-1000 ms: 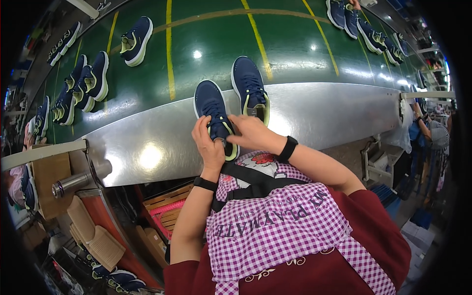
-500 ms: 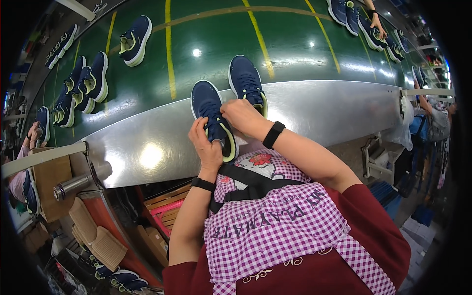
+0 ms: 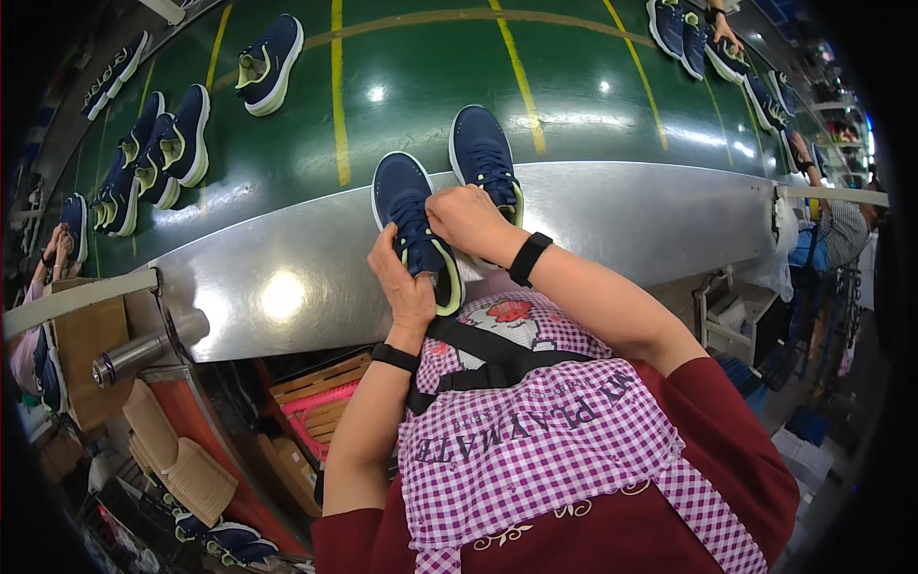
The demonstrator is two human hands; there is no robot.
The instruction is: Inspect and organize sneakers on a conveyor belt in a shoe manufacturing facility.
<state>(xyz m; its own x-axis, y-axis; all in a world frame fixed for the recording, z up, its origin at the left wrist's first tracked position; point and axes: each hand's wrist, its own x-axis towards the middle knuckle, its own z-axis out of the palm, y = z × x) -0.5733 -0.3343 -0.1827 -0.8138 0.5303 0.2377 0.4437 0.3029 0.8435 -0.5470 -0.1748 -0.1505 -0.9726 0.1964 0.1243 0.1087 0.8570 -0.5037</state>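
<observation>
Two navy sneakers with pale green lining and white soles lie side by side, toes pointing away from me. The left sneaker rests across the front metal ledge, its heel close to my apron. Around its collar my left hand is closed, with the thumb near the opening. My right hand is pinched at the shoelaces of that same sneaker; its fingertips are partly hidden. Beyond my right hand lies the right sneaker, its toe over the green belt and its heel partly covered by my wrist.
The metal ledge borders a green conveyor belt with yellow lines. Several navy sneakers stand at left, one single sneaker farther in. Another person's hand touches shoes at far right. A metal roller sticks out at lower left.
My hands stay nearly in place on the left sneaker, the right one shifting slightly. The view has turned a little; at far right the other person's hand and the shoes near it have shifted.
</observation>
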